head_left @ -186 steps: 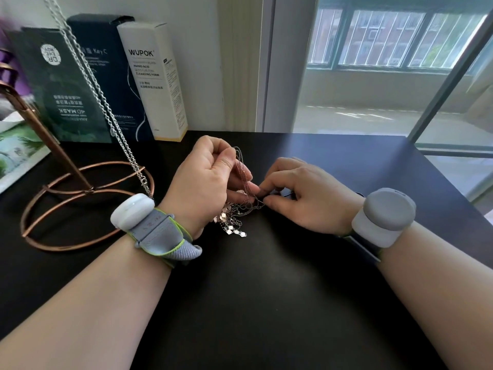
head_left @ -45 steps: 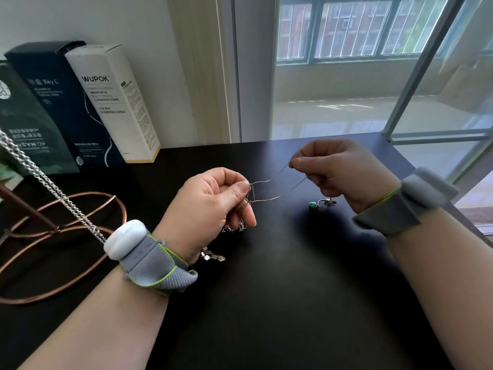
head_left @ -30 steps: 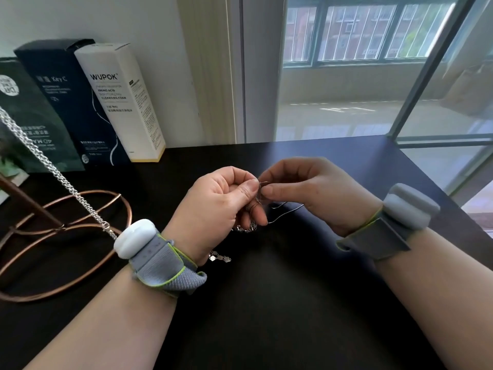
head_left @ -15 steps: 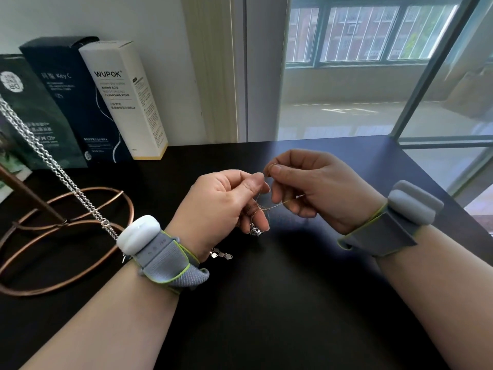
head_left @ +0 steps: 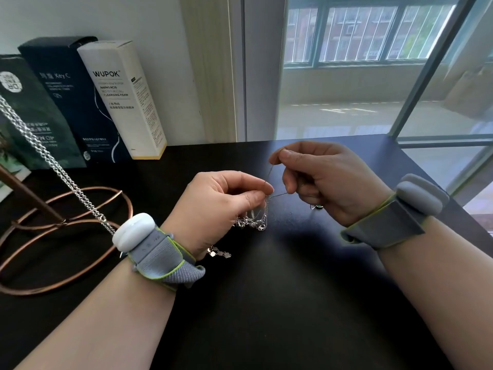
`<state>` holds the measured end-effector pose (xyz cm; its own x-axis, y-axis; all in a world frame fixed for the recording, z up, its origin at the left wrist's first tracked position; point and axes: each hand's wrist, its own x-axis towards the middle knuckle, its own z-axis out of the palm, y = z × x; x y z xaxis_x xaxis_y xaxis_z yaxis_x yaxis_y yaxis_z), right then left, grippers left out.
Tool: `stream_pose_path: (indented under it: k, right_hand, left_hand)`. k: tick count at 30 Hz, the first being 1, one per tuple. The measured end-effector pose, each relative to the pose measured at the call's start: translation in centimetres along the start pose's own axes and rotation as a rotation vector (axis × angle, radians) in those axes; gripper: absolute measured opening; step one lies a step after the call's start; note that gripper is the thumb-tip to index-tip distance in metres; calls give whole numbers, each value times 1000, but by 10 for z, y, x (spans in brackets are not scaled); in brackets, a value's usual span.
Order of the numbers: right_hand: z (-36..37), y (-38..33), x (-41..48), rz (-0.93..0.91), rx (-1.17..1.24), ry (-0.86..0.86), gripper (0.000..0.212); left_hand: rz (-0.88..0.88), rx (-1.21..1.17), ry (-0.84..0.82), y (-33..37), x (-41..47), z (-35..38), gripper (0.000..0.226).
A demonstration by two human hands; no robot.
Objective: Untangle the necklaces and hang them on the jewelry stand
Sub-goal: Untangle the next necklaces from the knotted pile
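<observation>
My left hand is closed around a bunch of tangled thin necklaces that hang from its fingers onto the black table. A strand of small silver diamond-shaped links pokes out below that wrist. My right hand pinches one fine chain between thumb and forefinger, stretched to the left fingertips. A small green pendant shows under the right palm. The copper jewelry stand sits at the left, with a thick silver chain hanging on it.
Three tall cosmetic boxes, a white one, a dark blue one and a green one, stand against the back wall. A window runs along the far and right edge of the table. Both wrists wear grey bands.
My right hand has risen and moved right, drawing the fine chain out from the left fingers. The left hand has stayed in place with the bunch.
</observation>
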<state>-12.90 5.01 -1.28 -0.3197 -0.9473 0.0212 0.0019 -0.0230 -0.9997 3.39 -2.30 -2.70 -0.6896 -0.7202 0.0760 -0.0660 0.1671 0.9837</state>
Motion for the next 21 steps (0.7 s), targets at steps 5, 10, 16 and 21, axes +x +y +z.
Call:
stream_pose_path:
  k: [5,10,16,21]
  right_hand:
    - [-2,-2,1,21,111,22,20]
    - [-5,-5,2,19,204,34,20]
    - [-12,-3,5,44,203,65,19]
    - [-13,3,7,86,83,84,22]
  left_hand:
    - [23,13,-21,1,-1,1,12]
    - [45,38,-27,-1,0,1,16]
    - [9,-145,-11,2,2,0,16]
    - [-63,-428,11,7,4,0,26]
